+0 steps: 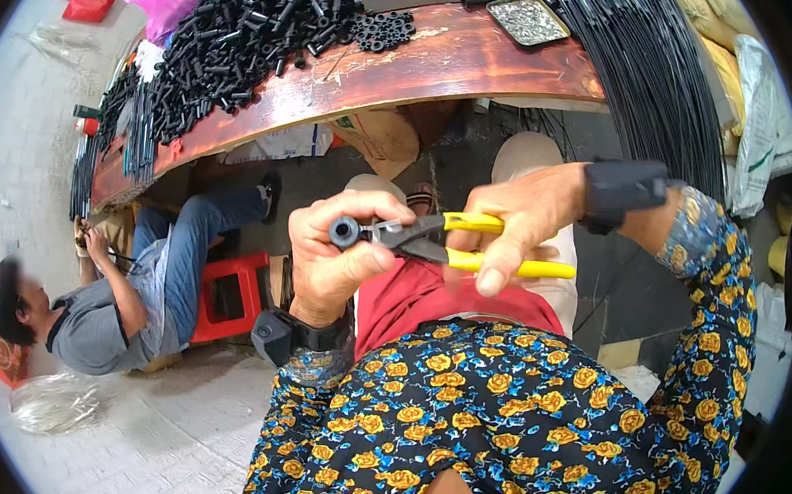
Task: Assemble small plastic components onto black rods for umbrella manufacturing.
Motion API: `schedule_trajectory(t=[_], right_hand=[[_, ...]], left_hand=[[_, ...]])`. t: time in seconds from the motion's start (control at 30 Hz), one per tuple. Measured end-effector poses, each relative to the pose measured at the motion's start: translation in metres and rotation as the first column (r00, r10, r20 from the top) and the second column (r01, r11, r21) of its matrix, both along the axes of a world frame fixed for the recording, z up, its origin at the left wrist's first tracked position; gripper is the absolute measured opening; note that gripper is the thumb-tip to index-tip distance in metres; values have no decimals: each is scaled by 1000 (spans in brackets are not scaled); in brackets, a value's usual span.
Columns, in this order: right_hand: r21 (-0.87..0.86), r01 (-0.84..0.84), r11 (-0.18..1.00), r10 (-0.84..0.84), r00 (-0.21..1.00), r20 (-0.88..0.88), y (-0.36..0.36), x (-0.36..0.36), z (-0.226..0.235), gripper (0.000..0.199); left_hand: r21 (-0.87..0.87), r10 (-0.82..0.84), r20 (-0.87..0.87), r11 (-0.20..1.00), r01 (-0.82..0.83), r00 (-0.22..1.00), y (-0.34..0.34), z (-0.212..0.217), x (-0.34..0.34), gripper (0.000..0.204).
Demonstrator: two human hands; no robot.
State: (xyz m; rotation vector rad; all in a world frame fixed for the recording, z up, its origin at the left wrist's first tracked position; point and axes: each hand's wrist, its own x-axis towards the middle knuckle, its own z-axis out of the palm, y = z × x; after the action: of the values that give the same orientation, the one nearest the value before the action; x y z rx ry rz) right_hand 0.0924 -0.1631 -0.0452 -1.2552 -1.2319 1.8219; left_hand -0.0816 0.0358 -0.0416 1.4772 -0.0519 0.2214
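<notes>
My left hand [320, 258] is closed around a short black tube [344, 232], its round hollow end facing up toward me. My right hand [525, 217] grips a pair of pliers [541, 269] by the yellow handles, which stand a little apart. The metal jaws point left and reach in between my left thumb and forefinger, next to the tube. A small greyish piece shows at the jaws, but what it is cannot be made out. Both hands are above my lap, short of the table.
The reddish wooden table [468, 64] carries a heap of black tubular parts [264, 31], a tray of small metal pieces [528, 20] and a bundle of long black rods [652, 72]. At left, a co-worker [106, 323] sits near a red stool [232, 298].
</notes>
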Motion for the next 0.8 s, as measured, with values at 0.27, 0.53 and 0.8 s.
schedule_trajectory(t=[0.27, 0.53, 0.8], right_hand=[[769, -172, 616, -715, 287, 637, -16, 0, 35, 46], [280, 160, 947, -265, 881, 392, -20, 5, 42, 65], [501, 61, 863, -345, 796, 497, -23, 12, 34, 45]], left_hand=[[-138, 120, 14, 984, -117, 993, -8, 6, 11, 68], [-69, 63, -47, 995, -66, 997, -5, 5, 9, 50], [-73, 63, -4, 995, -63, 998, -17, 8, 16, 76]])
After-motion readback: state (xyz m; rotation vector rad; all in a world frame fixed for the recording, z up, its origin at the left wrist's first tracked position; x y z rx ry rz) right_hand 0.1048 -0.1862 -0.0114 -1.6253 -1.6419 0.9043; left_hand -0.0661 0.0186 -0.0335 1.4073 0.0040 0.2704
